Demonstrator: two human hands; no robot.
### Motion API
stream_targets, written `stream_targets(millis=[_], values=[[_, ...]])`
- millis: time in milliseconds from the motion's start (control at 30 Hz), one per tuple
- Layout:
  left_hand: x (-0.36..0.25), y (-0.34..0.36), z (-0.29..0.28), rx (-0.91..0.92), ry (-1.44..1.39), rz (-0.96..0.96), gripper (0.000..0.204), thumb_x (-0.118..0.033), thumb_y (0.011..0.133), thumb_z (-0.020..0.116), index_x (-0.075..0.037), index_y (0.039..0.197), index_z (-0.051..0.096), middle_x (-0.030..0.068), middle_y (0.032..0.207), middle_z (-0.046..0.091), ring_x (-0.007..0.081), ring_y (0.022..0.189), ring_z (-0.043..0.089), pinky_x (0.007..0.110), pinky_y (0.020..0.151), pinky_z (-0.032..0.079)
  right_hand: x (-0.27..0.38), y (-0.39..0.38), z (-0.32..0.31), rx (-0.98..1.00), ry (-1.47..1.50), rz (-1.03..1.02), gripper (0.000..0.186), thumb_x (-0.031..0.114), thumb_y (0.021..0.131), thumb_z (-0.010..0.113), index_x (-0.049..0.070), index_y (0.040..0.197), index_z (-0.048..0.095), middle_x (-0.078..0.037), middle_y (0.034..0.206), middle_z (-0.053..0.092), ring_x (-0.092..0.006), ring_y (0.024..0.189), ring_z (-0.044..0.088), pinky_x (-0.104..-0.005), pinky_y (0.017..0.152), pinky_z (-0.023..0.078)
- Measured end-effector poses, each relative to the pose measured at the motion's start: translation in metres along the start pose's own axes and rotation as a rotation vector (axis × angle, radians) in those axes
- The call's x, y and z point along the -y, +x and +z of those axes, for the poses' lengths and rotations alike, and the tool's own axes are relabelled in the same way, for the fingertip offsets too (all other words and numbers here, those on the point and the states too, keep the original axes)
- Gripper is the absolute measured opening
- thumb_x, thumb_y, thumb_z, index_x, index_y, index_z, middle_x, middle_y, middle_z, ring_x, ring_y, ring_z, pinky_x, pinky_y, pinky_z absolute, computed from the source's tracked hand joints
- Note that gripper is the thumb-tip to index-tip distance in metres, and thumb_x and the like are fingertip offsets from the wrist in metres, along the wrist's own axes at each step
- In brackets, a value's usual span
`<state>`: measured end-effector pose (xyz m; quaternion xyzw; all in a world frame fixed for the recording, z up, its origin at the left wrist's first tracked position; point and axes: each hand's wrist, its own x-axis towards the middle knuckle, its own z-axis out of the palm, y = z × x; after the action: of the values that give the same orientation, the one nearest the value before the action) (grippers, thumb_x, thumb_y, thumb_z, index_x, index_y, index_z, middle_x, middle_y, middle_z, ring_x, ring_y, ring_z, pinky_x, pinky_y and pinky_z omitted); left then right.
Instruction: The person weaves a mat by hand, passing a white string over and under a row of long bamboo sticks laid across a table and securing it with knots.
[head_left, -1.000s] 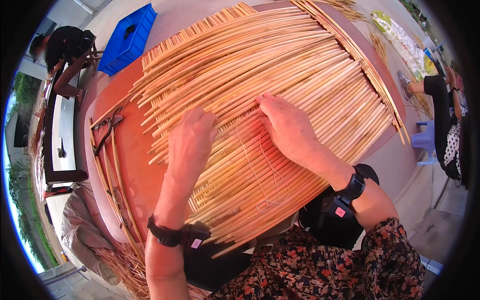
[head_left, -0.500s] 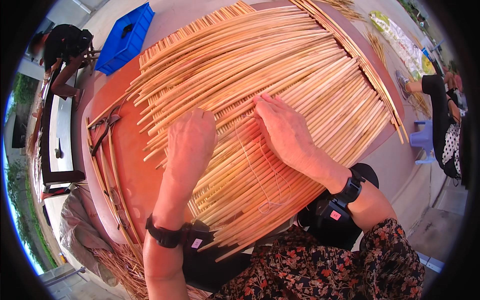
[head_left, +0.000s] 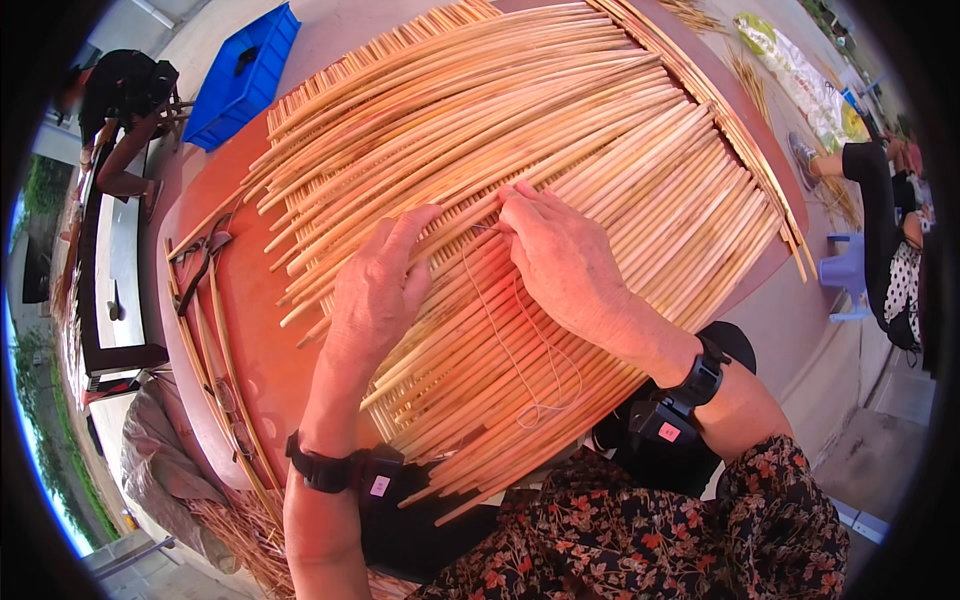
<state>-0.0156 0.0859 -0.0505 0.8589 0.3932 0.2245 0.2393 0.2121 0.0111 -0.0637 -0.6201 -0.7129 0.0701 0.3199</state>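
Note:
A mat of pale reed stalks (head_left: 640, 200), laid side by side, covers much of the table in front of me. My left hand (head_left: 378, 285) is curled at the mat's left part, thumb and index finger on either side of a reed stalk (head_left: 452, 226). Farther along that stalk, the bent fingers of my right hand (head_left: 562, 250) pinch it; their tips are partly hidden. A thin thread (head_left: 487, 318) comes out near the right thumb and lies in a loose loop over the nearer stalks.
Pliers-like cutters (head_left: 205, 262) and loose stalks (head_left: 227, 345) lie on the reddish table (head_left: 262, 290) at the left. A blue crate (head_left: 243, 75) stands beyond. People sit at far left and right, near a purple stool (head_left: 845, 275). Reed scraps (head_left: 245, 530) lie lower left.
My left hand has turned and its thumb and index finger have spread around the stalk. The right hand has shifted slightly left, and the mat's left end has moved slightly left.

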Motion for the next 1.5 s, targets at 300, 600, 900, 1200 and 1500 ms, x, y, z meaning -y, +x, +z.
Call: stream_targets(millis=[300,600,900,1200,1500], values=[[0.001,0.001,0.016,-0.128,0.026,0.036,0.023,-0.015,0.097,0.081,-0.014,0.120,0.081,0.0079,0.091,0.067,0.0300,0.076,0.069,0.041,0.066,0.053,0.012,0.006,-0.017,0.015,0.103,0.162,0.015,0.004,0.102,0.071,0.002,0.116,0.066,-0.014,0.108,0.077,-0.0301,0.096,0.076,-0.0392,0.077,0.060],[-0.002,0.001,0.015,-0.128,0.037,0.030,0.024,-0.015,0.096,0.080,-0.013,0.120,0.080,0.0085,0.091,0.067,0.0305,0.077,0.069,0.041,0.067,0.054,0.021,0.002,-0.020,-0.025,0.477,0.323,0.017,0.008,0.100,0.079,-0.001,0.094,0.066,-0.005,0.069,0.063,-0.0077,0.060,0.053,-0.0278,0.056,0.044],[-0.007,0.001,0.011,-0.096,0.070,0.041,0.028,-0.011,0.096,0.080,-0.010,0.124,0.078,0.0112,0.098,0.070,0.0321,0.083,0.071,0.040,0.072,0.056,0.027,-0.004,-0.008,0.039,0.422,0.309,0.009,0.006,0.100,0.075,-0.001,0.097,0.070,-0.011,0.070,0.068,-0.0134,0.058,0.060,-0.0308,0.056,0.048],[-0.008,0.001,0.011,-0.108,0.097,0.067,0.023,-0.014,0.097,0.079,-0.011,0.120,0.076,0.0086,0.096,0.067,0.0322,0.081,0.070,0.043,0.068,0.055,0.023,-0.004,-0.007,0.158,0.391,0.321,0.009,0.001,0.099,0.066,-0.003,0.102,0.073,-0.016,0.075,0.074,-0.0198,0.060,0.074,-0.0336,0.058,0.057],[-0.007,0.000,0.011,-0.099,0.084,0.050,0.023,-0.015,0.097,0.079,-0.010,0.119,0.076,0.0101,0.098,0.069,0.0343,0.084,0.071,0.044,0.071,0.056,0.025,-0.001,-0.009,0.200,0.365,0.348,0.010,0.002,0.098,0.067,-0.004,0.102,0.072,-0.018,0.076,0.075,-0.0222,0.060,0.074,-0.0339,0.060,0.059]])
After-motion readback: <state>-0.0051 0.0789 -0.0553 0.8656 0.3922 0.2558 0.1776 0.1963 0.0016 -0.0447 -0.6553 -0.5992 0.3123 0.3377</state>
